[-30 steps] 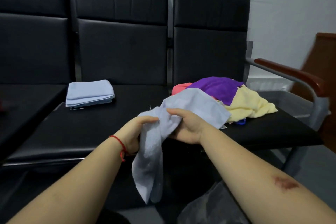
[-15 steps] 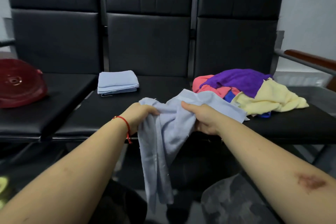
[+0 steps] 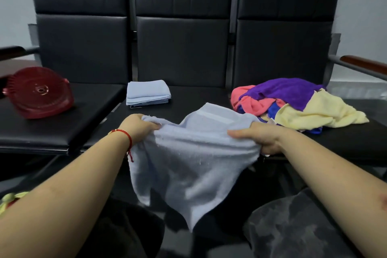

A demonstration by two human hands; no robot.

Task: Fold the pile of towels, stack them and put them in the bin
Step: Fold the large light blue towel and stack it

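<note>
A row of three black padded seats against a pale wall serves as your surface (image 3: 184, 98), with a wood-topped armrest (image 3: 364, 66) at the right end. Your left hand (image 3: 139, 129) and right hand (image 3: 261, 138) are well apart, each clamped on an upper edge of the light blue towel (image 3: 188, 165), which hangs spread between them in front of the middle seat, its lower part drooping to a point. By my reading you are at the opening-out stage of the second towel, no fold made in it yet. Beyond your hands, one folded light blue towel (image 3: 147, 95) lies on the middle seat, the only finished piece in view. To the right, the pile (image 3: 293, 107) of purple, pink, blue and yellow towels sits unfolded on the right seat. The red bin (image 3: 39, 92) lies tipped on the left seat, nothing visibly in it. Most of the task looks still ahead.
</note>
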